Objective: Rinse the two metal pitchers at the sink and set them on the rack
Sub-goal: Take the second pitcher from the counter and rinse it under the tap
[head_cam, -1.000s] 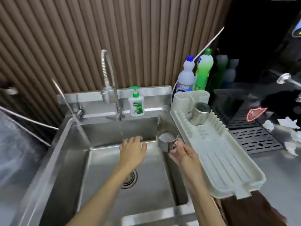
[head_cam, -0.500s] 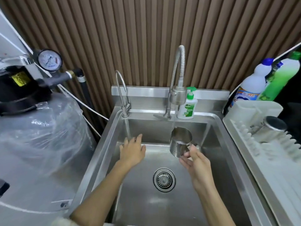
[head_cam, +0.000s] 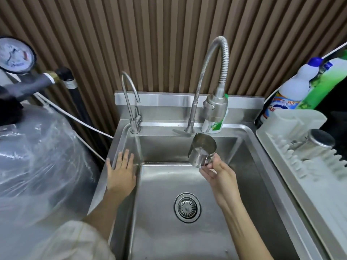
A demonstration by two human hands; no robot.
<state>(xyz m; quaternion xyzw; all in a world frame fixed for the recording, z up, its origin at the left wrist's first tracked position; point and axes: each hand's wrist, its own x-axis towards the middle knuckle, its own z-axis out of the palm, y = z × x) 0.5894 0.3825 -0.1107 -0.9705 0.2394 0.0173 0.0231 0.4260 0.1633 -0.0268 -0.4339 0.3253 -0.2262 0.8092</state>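
Note:
My right hand (head_cam: 217,175) grips the handle of a small metal pitcher (head_cam: 201,151), held tilted over the steel sink (head_cam: 187,241) with its mouth under the flexible faucet head (head_cam: 216,106). A thin stream of water runs into it. My left hand (head_cam: 121,171) lies flat with fingers spread on the sink's left rim and holds nothing. A second metal pitcher (head_cam: 315,145) rests upside down on the white drying rack (head_cam: 319,194) at the right.
A thin gooseneck tap (head_cam: 129,102) stands at the sink's back left. A green soap bottle (head_cam: 217,124) sits behind the faucet, cleaner bottles (head_cam: 293,91) behind the rack. A plastic-wrapped tank (head_cam: 37,156) with a pressure gauge (head_cam: 15,55) is at the left. The drain (head_cam: 187,207) lies below.
My right hand has carried the pitcher from near the rack leftward and under the faucet stream. My left hand has slid from inside the basin to the sink's left rim.

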